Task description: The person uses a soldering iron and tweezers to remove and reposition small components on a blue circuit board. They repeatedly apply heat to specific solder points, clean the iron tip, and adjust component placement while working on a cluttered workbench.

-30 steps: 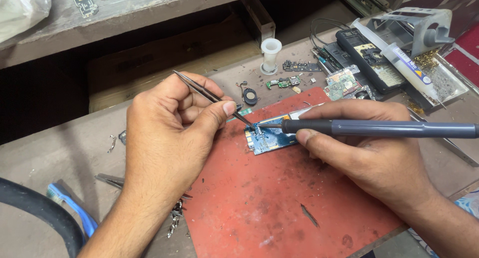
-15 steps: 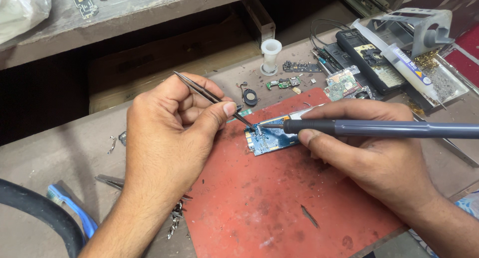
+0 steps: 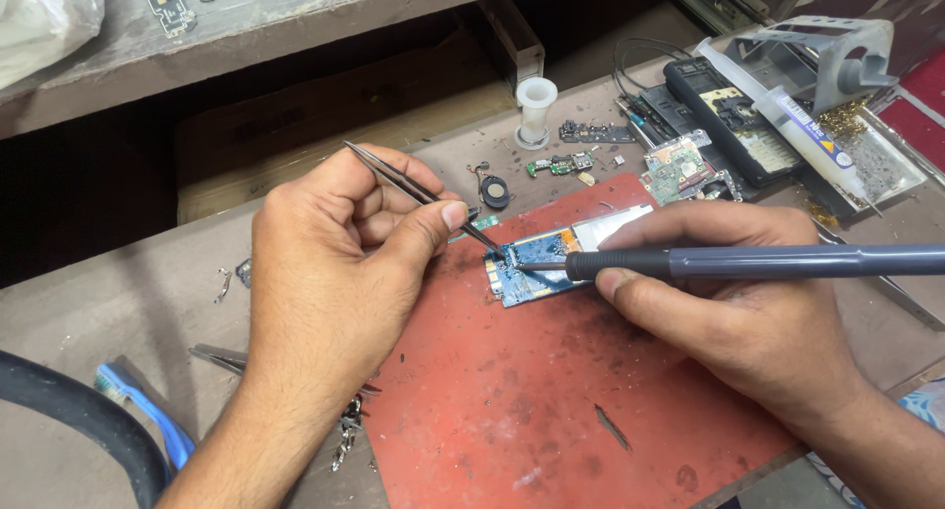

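Left hand (image 3: 330,273) reaching in from lower left, back upward, fingers (image 3: 448,217) curled and pinched tight. Right hand (image 3: 738,312) coming in from lower right, palm down, thumb and forefinger closed in a pen grip. Both forearms angled inward, fingertips near each other.

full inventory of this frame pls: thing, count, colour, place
circuit board: 1, blue, on mat top edge
mat: 1, red, bench centre
tweezers: 1, dark metal, tips on board
soldering iron: 1, grey-blue, tip on board
syringe: 1, white, bench right
iron stand: 1, grey metal, top right
small cup: 1, white, behind mat
toothbrush: 1, blue, bench left
left hand: holds tweezers
right hand: holds soldering iron
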